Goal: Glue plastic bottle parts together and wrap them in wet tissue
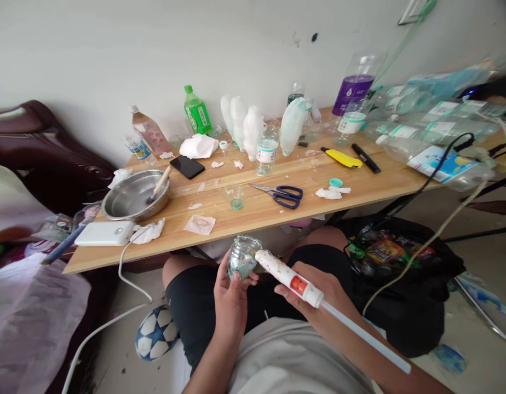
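Note:
My left hand [232,295] is closed around a cut piece of clear plastic bottle [242,257], held above my lap. My right hand [316,284] grips a white hot glue gun [280,269] with dark specks near its front. The gun's nose points left, close to the bottle piece; whether they touch I cannot tell. A long translucent glue stick [366,336] sticks out of the gun's back. On the table ahead lie blue-handled scissors [283,192] and a clear bottle piece with a green cap [235,202].
The wooden table [257,210] carries a metal bowl [113,203] with a brush [160,183], a phone [187,167], a white power bank [105,233], white-wrapped bottle shapes [252,134] and a yellow-handled cutter [343,158]. Several bottles [446,131] pile up right. A black bag [417,295] stands below.

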Tool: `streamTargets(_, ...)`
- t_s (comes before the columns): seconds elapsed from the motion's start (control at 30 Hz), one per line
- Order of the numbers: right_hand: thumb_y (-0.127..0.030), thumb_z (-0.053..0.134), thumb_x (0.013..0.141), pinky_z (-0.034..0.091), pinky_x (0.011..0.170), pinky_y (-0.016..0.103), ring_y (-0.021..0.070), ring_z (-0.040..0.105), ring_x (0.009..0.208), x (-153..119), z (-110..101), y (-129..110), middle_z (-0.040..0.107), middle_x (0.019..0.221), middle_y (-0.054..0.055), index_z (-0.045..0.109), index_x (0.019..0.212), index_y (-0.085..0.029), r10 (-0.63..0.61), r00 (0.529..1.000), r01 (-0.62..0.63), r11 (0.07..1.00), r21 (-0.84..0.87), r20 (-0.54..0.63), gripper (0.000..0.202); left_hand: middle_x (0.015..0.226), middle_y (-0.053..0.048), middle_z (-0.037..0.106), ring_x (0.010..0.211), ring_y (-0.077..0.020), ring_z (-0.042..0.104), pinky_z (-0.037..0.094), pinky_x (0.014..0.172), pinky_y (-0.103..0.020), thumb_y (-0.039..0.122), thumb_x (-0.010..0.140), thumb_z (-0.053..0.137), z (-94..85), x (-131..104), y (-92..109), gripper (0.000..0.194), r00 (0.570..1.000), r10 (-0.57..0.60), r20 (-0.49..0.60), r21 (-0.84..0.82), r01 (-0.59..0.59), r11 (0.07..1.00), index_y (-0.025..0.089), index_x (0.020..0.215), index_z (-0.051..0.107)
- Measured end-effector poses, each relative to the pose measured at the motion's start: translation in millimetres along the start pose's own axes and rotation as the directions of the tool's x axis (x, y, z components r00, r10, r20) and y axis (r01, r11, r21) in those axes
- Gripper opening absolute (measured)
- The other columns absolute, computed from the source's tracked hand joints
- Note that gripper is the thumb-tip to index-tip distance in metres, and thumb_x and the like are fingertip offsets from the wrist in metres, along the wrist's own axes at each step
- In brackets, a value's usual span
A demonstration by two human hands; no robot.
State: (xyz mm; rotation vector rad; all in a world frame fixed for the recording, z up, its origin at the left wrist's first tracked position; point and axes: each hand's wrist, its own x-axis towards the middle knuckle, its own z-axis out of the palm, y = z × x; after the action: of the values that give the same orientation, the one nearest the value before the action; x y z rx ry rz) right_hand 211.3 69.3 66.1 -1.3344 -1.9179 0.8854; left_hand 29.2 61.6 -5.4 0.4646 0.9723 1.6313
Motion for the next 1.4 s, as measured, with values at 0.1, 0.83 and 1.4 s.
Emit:
streamTargets(0.1, -0.044, 0.055, 0.095, 0.034, 0.049, 0.021, 0.0098, 0.045, 0.052, 0.3, 0.3, 0.6, 0.045, 0.062, -0.006, 0.042, 0.069, -0.023, -0.014, 1.000, 0.014, 1.000, 0.002, -0.006, 0.036, 0.102, -0.005, 0.072, 0.068, -0.0119, 0.069, 0.057, 0.066, -0.023, 0.034, 0.077, 0.083, -0.2, -0.2, -0.2, 0.051, 1.000, -0.003, 0.015, -0.004, 0.003, 1.000, 0.024, 0.125, 0.068)
streamTargets(0.83, -0.045, 0.055, 0.094, 0.030, 0.044, 0.021, 0.0091, 0.042, 0.047, 3.3, -1.5, -3.1, 0.042, 0.056, -0.007, 0.038, 0.064, -0.023, -0.015, 0.999, 0.016, 1.000, 0.020, -0.039, 0.041, 0.078, -0.005, 0.070, 0.065, -0.0142, 0.065, 0.053, 0.061, -0.025, 0.047, 0.091, 0.066, 0.3, -1.9, -1.3, 0.036, 0.995, -0.019, 0.101, 0.043, 0.015, 0.999, 0.015, 0.108, 0.068)
streamTargets(1.4, -0.047, 0.054, 0.096, 0.032, 0.047, 0.022, 0.0092, 0.042, 0.050, -1.0, -0.6, -3.0, 0.044, 0.059, -0.006, 0.040, 0.066, -0.023, -0.006, 1.000, 0.006, 0.999, 0.044, -0.002, 0.041, 0.086, -0.009, 0.076, 0.065, -0.0152, 0.068, 0.053, 0.060, -0.026, 0.050, 0.093, 0.063, 0.6, -3.5, -3.0, 0.038, 0.994, -0.034, 0.108, 0.020, 0.032, 0.999, 0.014, 0.102, 0.068)
